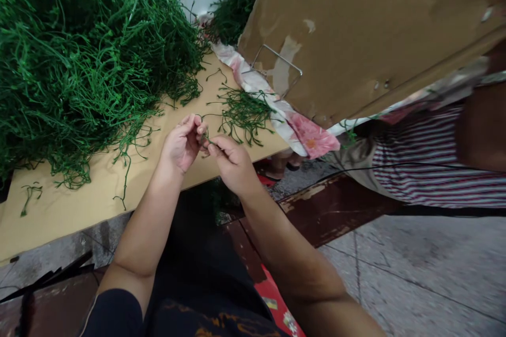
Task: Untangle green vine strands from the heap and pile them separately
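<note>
My left hand point(185, 142) and my right hand point(231, 163) meet just over the near edge of the tan board point(158, 189). Between them is a thin green plastic stem point(206, 138), pinched by the fingers of both. Its far end is partly hidden by my left fingers. Just beyond my hands lies a small pile of similar green stems point(245, 110). A large tangled heap of green stems point(98, 58) fills the left side of the board. One loose stem point(125, 181) lies apart near the front edge.
A big cardboard panel point(356, 37) with a wire handle point(279, 60) stands at the right, on flowered cloth point(312, 134). Another person in a striped shirt point(419, 158) sits beyond it. A dark red bench point(328, 208) runs below, over the grey floor point(427, 268).
</note>
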`<action>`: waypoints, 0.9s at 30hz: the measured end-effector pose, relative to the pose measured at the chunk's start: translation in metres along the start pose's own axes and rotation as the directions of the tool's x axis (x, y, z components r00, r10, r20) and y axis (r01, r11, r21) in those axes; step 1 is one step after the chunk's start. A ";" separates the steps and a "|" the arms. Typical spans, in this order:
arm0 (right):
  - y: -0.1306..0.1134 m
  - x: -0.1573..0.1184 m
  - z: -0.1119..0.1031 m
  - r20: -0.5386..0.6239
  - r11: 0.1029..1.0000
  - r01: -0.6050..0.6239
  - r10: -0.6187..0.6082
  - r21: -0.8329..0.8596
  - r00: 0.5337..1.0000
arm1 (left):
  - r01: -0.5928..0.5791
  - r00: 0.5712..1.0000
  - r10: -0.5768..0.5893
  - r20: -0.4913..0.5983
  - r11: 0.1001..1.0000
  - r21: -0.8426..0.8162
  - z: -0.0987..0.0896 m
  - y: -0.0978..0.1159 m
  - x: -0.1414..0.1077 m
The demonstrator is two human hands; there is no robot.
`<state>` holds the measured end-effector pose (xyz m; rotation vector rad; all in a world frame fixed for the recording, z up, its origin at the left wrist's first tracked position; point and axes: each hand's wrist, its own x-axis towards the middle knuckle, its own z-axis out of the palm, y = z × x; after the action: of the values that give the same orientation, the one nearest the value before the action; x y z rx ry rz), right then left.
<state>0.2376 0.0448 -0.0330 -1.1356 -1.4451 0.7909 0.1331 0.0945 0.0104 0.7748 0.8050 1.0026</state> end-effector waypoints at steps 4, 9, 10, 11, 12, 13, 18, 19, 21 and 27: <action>0.000 0.005 -0.007 -0.015 0.975 0.077 -0.082 -0.210 0.997 | -0.017 1.000 0.017 0.000 0.999 0.036 0.000 0.000 0.002; -0.005 0.009 -0.010 0.035 0.992 -0.009 0.013 -0.123 0.999 | 0.023 0.999 -0.028 0.044 0.993 0.117 0.001 -0.001 0.001; -0.006 0.009 -0.009 0.050 0.995 -0.016 0.021 -0.101 0.999 | 0.025 0.998 -0.030 0.048 0.994 0.109 0.001 -0.001 0.001; -0.008 0.009 -0.008 0.070 0.996 -0.013 0.019 -0.084 0.997 | 0.028 0.998 -0.034 0.054 0.995 0.097 0.001 -0.001 0.002; -0.009 0.009 -0.008 0.091 0.997 -0.001 0.007 -0.071 0.996 | 0.034 0.997 -0.039 0.060 0.996 0.085 0.001 -0.001 0.002; -0.009 0.009 -0.008 0.110 0.998 0.015 -0.008 -0.066 0.994 | 0.042 0.997 -0.047 0.067 0.997 0.072 0.001 -0.001 0.002; -0.010 0.009 -0.014 0.151 0.993 0.071 -0.056 -0.095 0.987 | 0.054 0.997 -0.056 0.056 0.997 0.047 0.008 -0.005 0.010; -0.011 0.007 -0.016 0.144 0.992 0.082 -0.068 -0.097 0.987 | 0.049 0.998 -0.051 0.045 0.998 0.042 0.009 -0.005 0.014; -0.019 -0.001 -0.018 0.179 0.987 0.147 -0.133 -0.065 0.975 | 0.031 0.999 -0.031 -0.017 0.999 0.005 0.009 -0.002 0.025; -0.042 -0.018 -0.033 0.321 0.929 0.347 -0.370 0.126 0.872 | -0.143 0.969 0.148 -0.197 0.989 0.042 0.007 0.016 0.056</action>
<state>0.2594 0.0109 0.0055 -0.6652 -1.8390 0.7842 0.1504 0.1502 0.0156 0.7733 0.9464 1.2173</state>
